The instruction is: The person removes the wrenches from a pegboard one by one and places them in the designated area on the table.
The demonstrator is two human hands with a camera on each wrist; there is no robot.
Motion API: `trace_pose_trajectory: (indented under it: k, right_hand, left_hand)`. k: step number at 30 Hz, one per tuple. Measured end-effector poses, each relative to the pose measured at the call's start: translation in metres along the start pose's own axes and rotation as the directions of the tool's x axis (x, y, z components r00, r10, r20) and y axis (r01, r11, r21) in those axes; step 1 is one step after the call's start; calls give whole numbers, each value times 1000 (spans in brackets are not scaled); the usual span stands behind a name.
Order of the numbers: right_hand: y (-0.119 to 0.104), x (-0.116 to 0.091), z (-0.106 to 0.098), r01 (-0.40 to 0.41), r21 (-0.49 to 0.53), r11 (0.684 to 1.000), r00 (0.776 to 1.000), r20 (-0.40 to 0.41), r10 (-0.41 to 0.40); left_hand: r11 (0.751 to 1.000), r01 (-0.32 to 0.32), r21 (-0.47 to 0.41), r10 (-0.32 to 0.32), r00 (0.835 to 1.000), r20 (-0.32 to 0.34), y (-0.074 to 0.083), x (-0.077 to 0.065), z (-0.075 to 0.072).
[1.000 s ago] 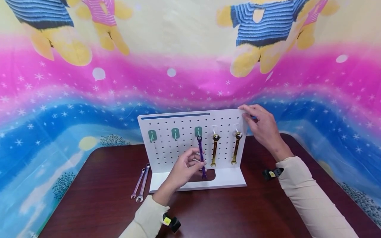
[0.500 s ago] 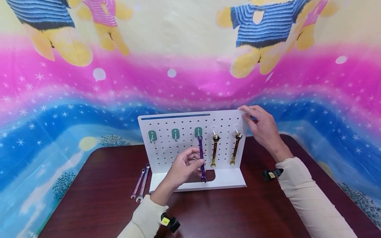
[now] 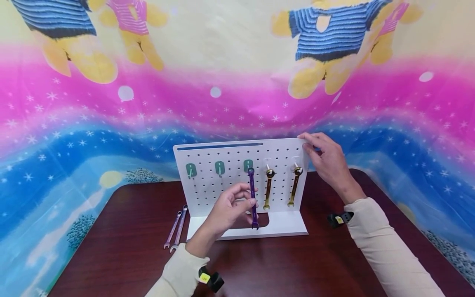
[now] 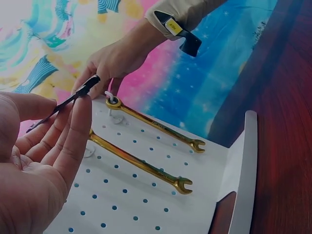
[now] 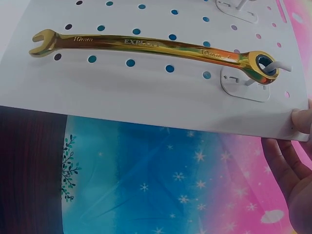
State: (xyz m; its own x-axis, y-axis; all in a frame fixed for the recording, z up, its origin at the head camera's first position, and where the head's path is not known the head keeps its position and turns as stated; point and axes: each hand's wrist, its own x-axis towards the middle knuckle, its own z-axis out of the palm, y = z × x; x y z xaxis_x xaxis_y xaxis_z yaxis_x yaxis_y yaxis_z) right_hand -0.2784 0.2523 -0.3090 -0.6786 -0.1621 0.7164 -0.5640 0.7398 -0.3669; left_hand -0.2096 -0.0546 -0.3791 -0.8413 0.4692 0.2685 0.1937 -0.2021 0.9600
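In the head view, my left hand [image 3: 231, 208] pinches a purple combination wrench [image 3: 253, 202] between thumb and fingers, open end down. Its ring end is at the tip of a green hook [image 3: 248, 165]; whether the hook passes through the ring cannot be told. My right hand [image 3: 328, 163] holds the white pegboard [image 3: 233, 194] by its upper right corner, thumb in front and fingers behind. Two gold wrenches hang by their rings from white hooks: one gold wrench [image 3: 268, 189] nearer the middle, another gold wrench [image 5: 146, 46] at the right edge, marked 10mm.
Two more green hooks, a left one [image 3: 191, 170] and a middle one [image 3: 219, 168], carry nothing. Two pinkish-purple wrenches [image 3: 179, 227] lie on the dark red table [image 3: 130, 231] left of the board. A patterned cloth [image 3: 237, 103] hangs behind the table.
The purple wrench's lower end has come slightly down and toward me, with its ring shifting a little to the right. My right hand stays on the board's corner.
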Motion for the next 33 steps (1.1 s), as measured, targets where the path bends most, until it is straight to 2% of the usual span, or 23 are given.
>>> trace_pose_trajectory:
  k: [10,17,22,28,33]
  right_hand:
    - [0,0,0,2,-2,1000,1000,2,-2]
    - [-1,0,1,-4,12,1000,1000,8,4]
    - [-1,-1,0,0,-3,1000,1000,5,0]
    - [-1,0,0,13,24,1000,1000,-2,-13]
    - [0,1,0,12,24,1000,1000,-5,-12]
  left_hand:
    - [998,-11,59,12,1000,-17,3,-9,-8]
    - [994,27,102,-20,998,-66,5,-20,-18]
    - [988,50,144,-37,995,-94,5,-29,-28]
    - [991,28,129,-13,993,-116,6,-38,-43]
    - [984,24,175,-1,991,-133,7,-44,-54]
